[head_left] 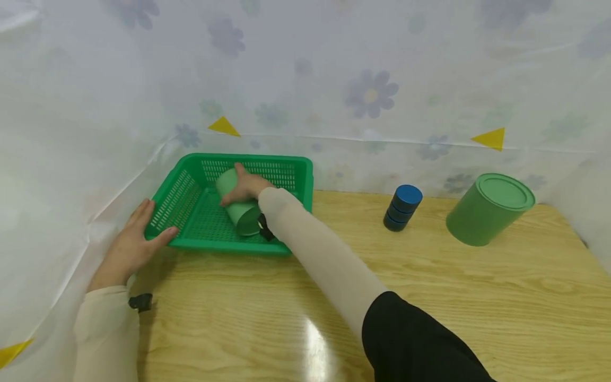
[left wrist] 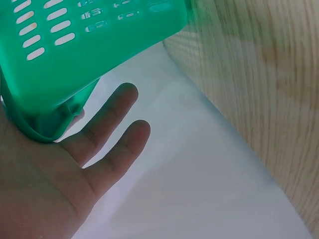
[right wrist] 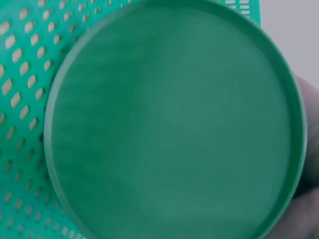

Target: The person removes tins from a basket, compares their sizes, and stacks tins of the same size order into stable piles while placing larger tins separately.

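A green plastic basket with slotted walls stands on the wooden table at the left, by the wall sheet. Inside it a pale green cylindrical can lies tilted on its side. My right hand grips the can around its middle, thumb and fingers on opposite sides. The can's round recessed end fills most of the right wrist view. At the basket's front left corner rests my left hand, thumb along the front rim. Two of its fingers stretch out straight below the rim in the left wrist view.
Right of the basket, a dark blue ridged cylinder stands on the table. A larger green tin is farther right, near the back. Flower-patterned white sheeting hangs behind and at the left.
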The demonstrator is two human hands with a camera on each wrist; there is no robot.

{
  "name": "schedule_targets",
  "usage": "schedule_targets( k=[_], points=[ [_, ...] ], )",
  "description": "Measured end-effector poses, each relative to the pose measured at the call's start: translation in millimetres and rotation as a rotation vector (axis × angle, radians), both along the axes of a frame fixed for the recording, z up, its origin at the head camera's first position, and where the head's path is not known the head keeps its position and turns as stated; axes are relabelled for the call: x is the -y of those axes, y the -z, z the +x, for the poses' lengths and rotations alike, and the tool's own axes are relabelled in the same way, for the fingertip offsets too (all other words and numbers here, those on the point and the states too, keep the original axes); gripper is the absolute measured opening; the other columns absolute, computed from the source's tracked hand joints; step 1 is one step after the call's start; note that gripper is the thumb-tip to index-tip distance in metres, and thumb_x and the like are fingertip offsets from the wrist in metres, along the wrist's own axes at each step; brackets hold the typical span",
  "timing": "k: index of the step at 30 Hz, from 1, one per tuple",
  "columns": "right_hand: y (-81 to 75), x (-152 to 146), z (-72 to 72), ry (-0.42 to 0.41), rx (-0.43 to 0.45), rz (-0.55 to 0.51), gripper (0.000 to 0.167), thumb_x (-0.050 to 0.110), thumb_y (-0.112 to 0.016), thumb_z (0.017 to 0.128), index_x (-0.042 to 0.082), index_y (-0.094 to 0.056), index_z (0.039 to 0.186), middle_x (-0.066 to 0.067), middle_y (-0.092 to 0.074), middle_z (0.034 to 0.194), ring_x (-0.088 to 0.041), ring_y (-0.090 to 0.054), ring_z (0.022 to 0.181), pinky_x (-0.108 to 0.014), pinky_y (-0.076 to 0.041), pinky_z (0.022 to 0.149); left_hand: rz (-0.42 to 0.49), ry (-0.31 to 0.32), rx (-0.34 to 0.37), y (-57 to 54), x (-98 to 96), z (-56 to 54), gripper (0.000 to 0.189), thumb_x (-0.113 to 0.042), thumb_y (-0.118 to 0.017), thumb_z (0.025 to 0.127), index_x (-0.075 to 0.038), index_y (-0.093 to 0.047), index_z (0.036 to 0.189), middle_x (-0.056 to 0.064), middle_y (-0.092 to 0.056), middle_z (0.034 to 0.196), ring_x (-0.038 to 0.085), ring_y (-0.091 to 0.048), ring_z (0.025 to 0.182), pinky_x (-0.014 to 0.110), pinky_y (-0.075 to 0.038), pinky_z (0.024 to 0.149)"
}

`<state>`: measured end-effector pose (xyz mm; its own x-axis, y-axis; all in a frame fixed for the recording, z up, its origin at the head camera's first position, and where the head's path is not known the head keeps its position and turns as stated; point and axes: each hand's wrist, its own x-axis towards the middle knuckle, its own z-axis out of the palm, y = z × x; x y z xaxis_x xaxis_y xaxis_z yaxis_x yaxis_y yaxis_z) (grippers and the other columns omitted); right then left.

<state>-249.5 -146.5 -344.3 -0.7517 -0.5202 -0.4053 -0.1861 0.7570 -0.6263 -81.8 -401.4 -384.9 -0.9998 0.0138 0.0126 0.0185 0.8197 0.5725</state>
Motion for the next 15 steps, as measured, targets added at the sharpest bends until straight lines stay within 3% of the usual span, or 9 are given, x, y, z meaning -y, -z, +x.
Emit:
schedule_targets(
  k=[9,15],
  points=[
    [0.5,-14,0.3,-0.016,-0.076,-0.085,0.107,0.041,-0.075,0.087,0.036,0.001,0.163,-0.017,-0.046,0.143,-0.028,-0.062,0.093,-0.042,-0.052,0.074,0.005,0.005,-0.015,0.5,-4.1,2.2,0.095,-0.050,-0.056,0.102,-0.004,0.001,0.162,0.021,0.006,0.167,0.057,-0.006,0.145,0.075,-0.014,0.108],
    [-12.3,-14,7.2,-0.003,-0.239,-0.211,0.107,0.047,-0.077,0.086,0.039,-0.002,0.161,-0.019,-0.041,0.138,-0.025,-0.058,0.092,-0.037,-0.054,0.068,0.014,0.002,-0.035,0.3,-1.7,5.0,0.093,-0.049,-0.056,0.102,-0.003,0.000,0.162,0.021,0.006,0.167,0.056,-0.006,0.146,0.075,-0.013,0.109]
  ],
)
